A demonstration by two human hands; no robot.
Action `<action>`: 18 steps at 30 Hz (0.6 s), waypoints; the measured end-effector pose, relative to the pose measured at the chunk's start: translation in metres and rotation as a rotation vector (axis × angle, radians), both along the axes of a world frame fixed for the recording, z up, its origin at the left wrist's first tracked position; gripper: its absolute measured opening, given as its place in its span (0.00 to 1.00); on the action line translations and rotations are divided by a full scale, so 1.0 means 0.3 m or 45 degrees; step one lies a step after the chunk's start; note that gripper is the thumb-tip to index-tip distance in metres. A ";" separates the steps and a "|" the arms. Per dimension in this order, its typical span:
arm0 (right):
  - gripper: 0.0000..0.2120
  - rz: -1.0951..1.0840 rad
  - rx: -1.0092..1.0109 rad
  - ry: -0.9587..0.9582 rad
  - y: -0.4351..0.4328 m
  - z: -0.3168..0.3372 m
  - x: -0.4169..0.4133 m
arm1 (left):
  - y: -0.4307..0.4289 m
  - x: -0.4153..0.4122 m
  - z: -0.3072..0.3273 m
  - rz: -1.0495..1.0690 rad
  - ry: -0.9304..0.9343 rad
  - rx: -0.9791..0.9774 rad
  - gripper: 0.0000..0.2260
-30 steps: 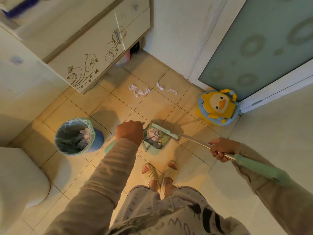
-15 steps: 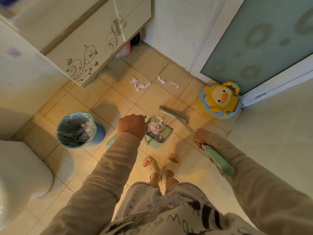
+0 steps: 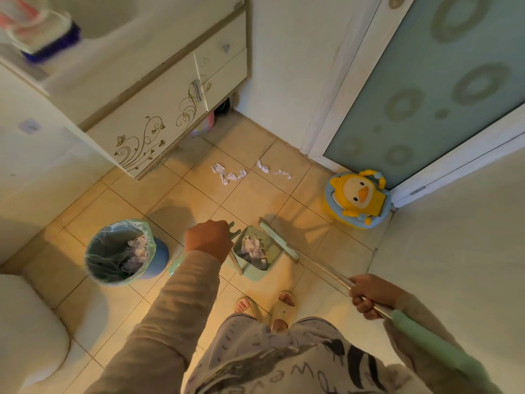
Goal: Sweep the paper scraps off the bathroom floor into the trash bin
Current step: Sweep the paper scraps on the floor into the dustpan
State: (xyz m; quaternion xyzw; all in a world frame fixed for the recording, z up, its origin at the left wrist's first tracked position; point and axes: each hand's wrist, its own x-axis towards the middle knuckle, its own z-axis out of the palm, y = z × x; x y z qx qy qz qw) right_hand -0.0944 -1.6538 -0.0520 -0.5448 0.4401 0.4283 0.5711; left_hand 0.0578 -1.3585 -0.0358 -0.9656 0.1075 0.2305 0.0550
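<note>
My left hand [image 3: 208,240] grips the handle of a pale green dustpan [image 3: 269,253], which sits just in front of my feet and holds crumpled paper [image 3: 252,247]. My right hand [image 3: 368,294] grips the metal shaft of the broom [image 3: 278,243], whose green head lies along the dustpan's right edge. A blue trash bin [image 3: 120,251] lined with a green bag stands left of the dustpan and has paper inside. Several white paper scraps [image 3: 228,173] lie on the tiles farther ahead, with more paper scraps [image 3: 274,169] to their right.
A white vanity cabinet [image 3: 159,115] with swirl decals stands at the back left. A yellow duck potty seat [image 3: 359,196] leans by the frosted door [image 3: 443,89] at the right. The toilet [image 3: 27,331] fills the lower left corner. My slippered feet [image 3: 265,307] stand below the dustpan.
The broom head has drawn back against the dustpan's right edge. My right hand has moved right and down along the shaft. The dustpan and my left hand stay about where they were.
</note>
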 end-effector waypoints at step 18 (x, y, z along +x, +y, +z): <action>0.14 -0.196 -0.072 -0.178 -0.144 -0.012 0.105 | -0.108 0.081 0.000 0.027 -0.111 -0.101 0.13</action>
